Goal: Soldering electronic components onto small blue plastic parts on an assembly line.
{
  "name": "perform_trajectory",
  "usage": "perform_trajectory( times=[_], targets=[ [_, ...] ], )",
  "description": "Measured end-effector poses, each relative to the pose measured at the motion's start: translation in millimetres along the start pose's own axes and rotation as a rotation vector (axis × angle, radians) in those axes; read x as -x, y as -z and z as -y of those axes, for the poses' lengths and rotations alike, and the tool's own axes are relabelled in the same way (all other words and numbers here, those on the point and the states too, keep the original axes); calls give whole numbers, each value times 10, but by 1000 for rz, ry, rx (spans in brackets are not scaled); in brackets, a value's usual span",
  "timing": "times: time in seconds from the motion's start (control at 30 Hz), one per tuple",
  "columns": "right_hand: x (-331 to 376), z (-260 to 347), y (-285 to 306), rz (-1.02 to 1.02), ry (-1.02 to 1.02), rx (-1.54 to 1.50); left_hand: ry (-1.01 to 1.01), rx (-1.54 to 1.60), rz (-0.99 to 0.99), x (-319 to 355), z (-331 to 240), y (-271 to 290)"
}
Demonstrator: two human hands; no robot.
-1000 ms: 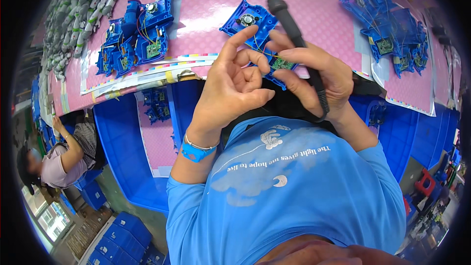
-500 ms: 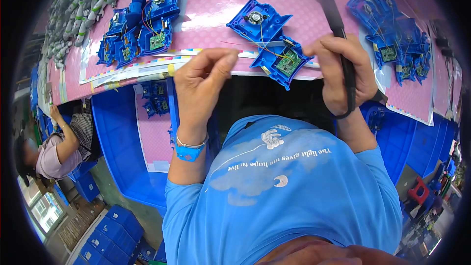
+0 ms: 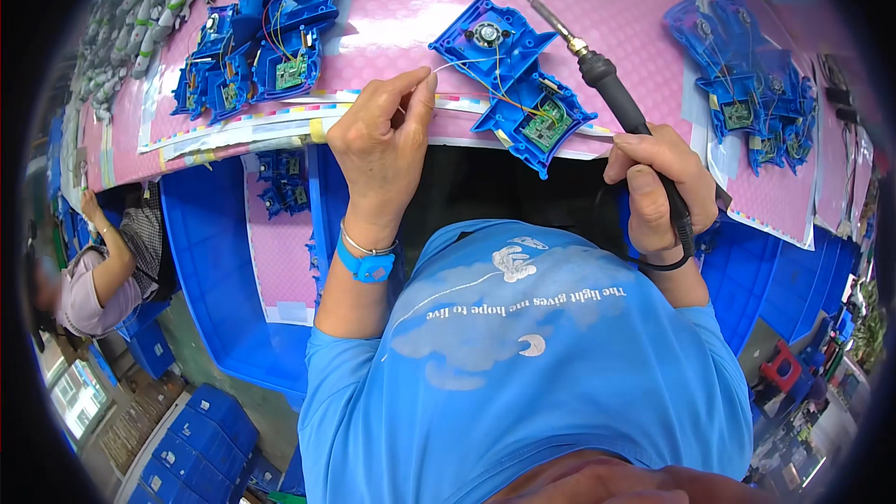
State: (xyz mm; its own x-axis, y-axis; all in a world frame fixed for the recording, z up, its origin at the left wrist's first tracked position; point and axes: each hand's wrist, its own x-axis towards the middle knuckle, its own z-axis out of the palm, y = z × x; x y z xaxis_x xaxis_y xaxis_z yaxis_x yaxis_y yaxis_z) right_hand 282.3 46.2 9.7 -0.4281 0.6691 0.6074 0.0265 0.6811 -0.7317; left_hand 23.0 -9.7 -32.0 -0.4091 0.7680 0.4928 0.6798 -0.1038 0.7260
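A soldering iron [image 3: 611, 84] is gripped in my right hand [image 3: 665, 191], its bare metal tip pointing up and to the left over the table. In front of me lies an opened blue plastic housing [image 3: 499, 54], its two halves side by side. One half carries a round speaker [image 3: 486, 35], the other a green circuit board [image 3: 546, 123], with thin coloured wires running between them. My left hand [image 3: 381, 135] is at the housing's left side, thumb and forefinger pinching a thin pale wire [image 3: 452, 64] that reaches toward the housing. Where that wire ends I cannot make out.
More opened blue housings [image 3: 261, 47] lie to the left, and another group [image 3: 747, 84] to the right. Grey-and-white parts [image 3: 168, 0] are heaped at the far left. Blue bins [image 3: 205, 252] stand below the pink table edge. A co-worker [image 3: 107, 271] sits at left.
The soldering iron has swung so its tip now points left toward the speaker half. My right hand has drawn back slightly from the housing. The thin wire now shows in my left fingers.
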Motion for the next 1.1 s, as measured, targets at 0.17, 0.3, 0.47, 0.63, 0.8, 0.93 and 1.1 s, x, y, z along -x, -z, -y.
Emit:
perform_trajectory(
  times=[0.17, 0.3, 0.47, 0.63, 0.8, 0.93, 1.1],
  targets=[
    [-26, 52, 13, -4, -98, -89, 8, 68, -55, 7, -51, -8],
    [-14, 61, 47, 52, -117, -51, -59, 36, -111, 9, -30, -21],
    [-51, 56, 28, 115, -86, 7, -89, -13, -104, 22, -16, -31],
    [-90, 35, -32, 124, -91, -11, -90, -48, -94, 23, -13, -16],
    [-95, 7, -56, 127, -96, -3, -94, -47, -94, 27, -1, -24],
    [-101, -10, -62, 129, -108, -15, -92, -52, -82, 21, -7, -18],
    [-88, -19, -65, 129, -107, -6, -95, -44, -77, 9, -5, -41]
  ],
)
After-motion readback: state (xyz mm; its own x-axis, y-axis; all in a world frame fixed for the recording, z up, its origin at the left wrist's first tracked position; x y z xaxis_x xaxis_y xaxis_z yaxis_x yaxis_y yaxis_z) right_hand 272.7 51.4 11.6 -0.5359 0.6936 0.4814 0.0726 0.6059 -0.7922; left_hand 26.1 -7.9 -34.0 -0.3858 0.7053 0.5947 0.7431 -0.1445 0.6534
